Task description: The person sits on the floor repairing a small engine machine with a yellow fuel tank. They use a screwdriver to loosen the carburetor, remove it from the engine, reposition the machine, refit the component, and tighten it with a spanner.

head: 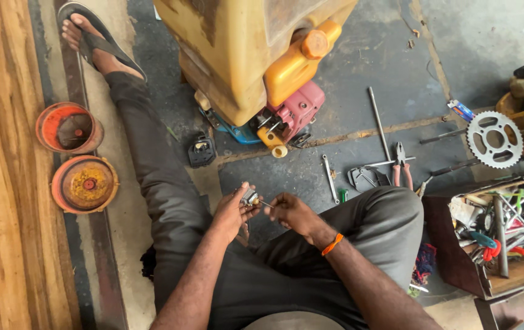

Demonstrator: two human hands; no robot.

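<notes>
The left hand (231,211) is gripping a small metal part (250,197) over the lap, just above the grey trousers (170,183). The right hand (291,211) is pinching a thin tool (266,204), its long axis lying nearly level, tip pointing left into the part. Both hands are closing firmly. A yellow tank (243,43) is standing ahead, pliers (402,165) and a sprocket (494,139) lying to the right.

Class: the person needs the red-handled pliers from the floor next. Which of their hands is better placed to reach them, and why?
Probably the right hand: the red-handled pliers lie on its side, beyond the right knee, while the left hand grips the small metal part.
</notes>
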